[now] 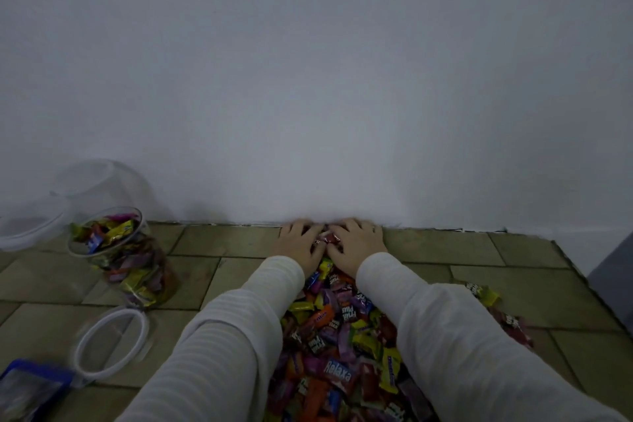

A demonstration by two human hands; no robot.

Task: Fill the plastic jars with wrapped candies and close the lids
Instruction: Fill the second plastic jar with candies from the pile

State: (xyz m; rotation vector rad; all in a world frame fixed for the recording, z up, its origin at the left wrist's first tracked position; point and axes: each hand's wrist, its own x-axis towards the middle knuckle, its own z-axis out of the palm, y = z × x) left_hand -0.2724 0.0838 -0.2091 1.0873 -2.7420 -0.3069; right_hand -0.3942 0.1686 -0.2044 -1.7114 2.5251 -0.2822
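Fig.: head view, both arms reaching fwd over a tiled floor toward a white wall.

L hand and R hand lie side by side at the far end of a heap of wrapped candies, close to the wall base. Fingers of both curl down over a few candies at the heap's tip, cupping them betw. the two hands; a red-wrapped piece shows in the gap. Both sleeves pale, ribbed.

Heap runs from the hands back toward the viewer, betw. the forearms; a few stray candies lie to the R of the R arm.

L side: clear plastic jar, upright w/ lid off, nearly full of candies. Just nearer the viewer, a clear lid lies on the floor. Behind the filled jar, a second clear jar by the wall, seemingly without candies. Another clear lid at far L edge. Blue-edged packet at lower L corner, blurred.
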